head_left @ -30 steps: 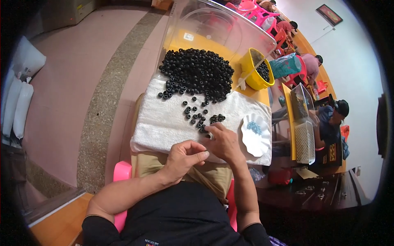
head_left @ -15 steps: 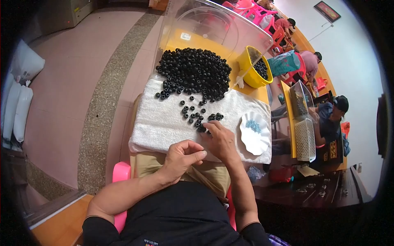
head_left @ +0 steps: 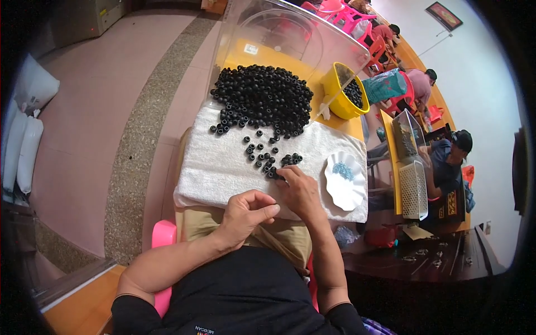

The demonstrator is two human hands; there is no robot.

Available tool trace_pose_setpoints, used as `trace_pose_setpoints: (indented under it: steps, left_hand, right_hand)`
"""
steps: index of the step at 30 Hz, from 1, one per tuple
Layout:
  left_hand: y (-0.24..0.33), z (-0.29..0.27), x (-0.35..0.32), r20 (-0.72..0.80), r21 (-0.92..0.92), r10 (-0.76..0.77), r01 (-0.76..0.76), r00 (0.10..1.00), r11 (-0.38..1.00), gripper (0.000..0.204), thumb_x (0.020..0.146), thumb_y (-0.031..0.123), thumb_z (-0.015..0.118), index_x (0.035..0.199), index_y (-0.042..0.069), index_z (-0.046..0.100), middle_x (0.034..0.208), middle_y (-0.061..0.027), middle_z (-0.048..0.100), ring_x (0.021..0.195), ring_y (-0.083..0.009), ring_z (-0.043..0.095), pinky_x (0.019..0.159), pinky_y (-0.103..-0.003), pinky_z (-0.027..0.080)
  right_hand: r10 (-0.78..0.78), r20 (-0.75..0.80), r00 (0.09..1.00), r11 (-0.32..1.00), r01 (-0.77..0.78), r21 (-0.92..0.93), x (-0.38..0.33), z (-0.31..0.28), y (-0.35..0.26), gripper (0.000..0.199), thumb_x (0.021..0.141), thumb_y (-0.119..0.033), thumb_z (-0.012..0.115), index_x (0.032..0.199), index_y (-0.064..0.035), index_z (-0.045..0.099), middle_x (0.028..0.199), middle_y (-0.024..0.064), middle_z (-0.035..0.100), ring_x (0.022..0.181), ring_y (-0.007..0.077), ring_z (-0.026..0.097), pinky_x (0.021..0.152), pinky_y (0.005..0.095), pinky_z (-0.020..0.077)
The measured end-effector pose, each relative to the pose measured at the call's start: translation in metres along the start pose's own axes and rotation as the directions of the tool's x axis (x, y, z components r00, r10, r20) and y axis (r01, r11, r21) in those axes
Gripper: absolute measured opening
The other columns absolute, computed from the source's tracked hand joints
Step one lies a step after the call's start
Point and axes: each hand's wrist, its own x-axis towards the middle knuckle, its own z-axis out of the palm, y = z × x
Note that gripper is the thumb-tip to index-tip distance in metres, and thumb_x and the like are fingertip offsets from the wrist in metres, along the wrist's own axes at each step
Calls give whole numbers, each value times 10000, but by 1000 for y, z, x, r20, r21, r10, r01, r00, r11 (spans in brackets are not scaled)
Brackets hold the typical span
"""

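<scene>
While left hand (head_left: 249, 216) stays pinched, right hand (head_left: 300, 192) — still at black beads (head_left: 271, 173)

Head camera: left one of two fisheyes on the person's head, facing steeply down.
Black shirt (head_left: 234, 290): nearest, at 6 o'clock.
Left hand (head_left: 247, 216), right hand (head_left: 301, 192): close below, near centre.
Floor (head_left: 84, 156): farther, at 9 o'clock.
White wall (head_left: 474, 67): far, at 2 o'clock.

A speckled strip (head_left: 129, 162) crosses the pinkish floor (head_left: 78, 134), beneath a pale wall (head_left: 486, 111).
</scene>
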Motion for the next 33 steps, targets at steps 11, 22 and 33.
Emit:
trace_pose_setpoints:
  steps: [11, 22, 33]
  left_hand:
    - [-2, 1, 0, -13, 28, 2, -1, 1000, 1000, 116, 872, 32, 703, 962, 7, 633, 871, -51, 649, 746, -109, 626, 695, -251, 561]
    - [-3, 1, 0, -14, 12, 9, -9, 1000, 1000, 112, 867, 37, 710, 947, 14, 635, 861, -51, 655, 737, -111, 629, 689, -253, 560]
    - [-3, 1, 0, -2, 28, 13, -13, 1000, 1000, 120, 873, 36, 705, 964, 17, 630, 862, -49, 653, 734, -110, 630, 687, -247, 558]
  right_hand:
    - [2, -51, 999, 999, 0, 49, 0, 6, 1, 207, 788, -96, 705, 986, -70, 653, 961, 95, 666, 804, 322, 670, 682, 396, 542]
    - [11, -18, 1000, 999, -10, 43, 8, 12, -5, 213, 790, -103, 675, 1001, -74, 664, 974, 97, 657, 813, 318, 670, 686, 395, 541]
    - [-36, -59, 998, 999, 37, 21, 8, 6, -9, 181, 788, -146, 706, 955, -79, 688, 1030, 67, 658, 826, 286, 683, 661, 388, 546]
